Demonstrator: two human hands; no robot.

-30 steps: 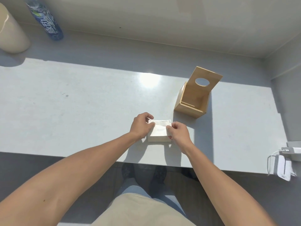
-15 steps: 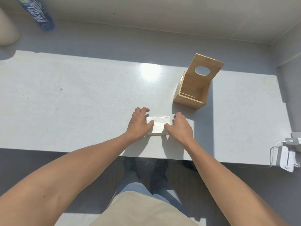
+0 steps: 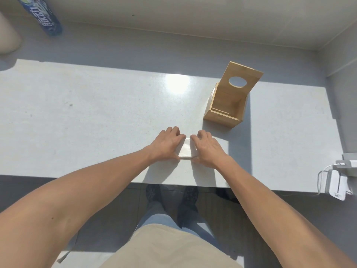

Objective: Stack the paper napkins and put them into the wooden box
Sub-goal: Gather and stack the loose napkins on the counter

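A small white stack of paper napkins lies on the grey table near its front edge. My left hand presses against the stack's left side and my right hand against its right side, so only a narrow strip of napkin shows between them. The wooden box stands open behind and to the right of my hands, apart from them. Its lid, with a round hole, is tipped up and back. The inside of the box looks empty.
A blue water bottle lies at the far left by the wall, next to a beige container. A white charger with a cable hangs at the table's right edge. The wall runs behind the table.
Both hands have closed in on the napkin stack from its sides, covering more of it. The stack has stayed where it was on the table.
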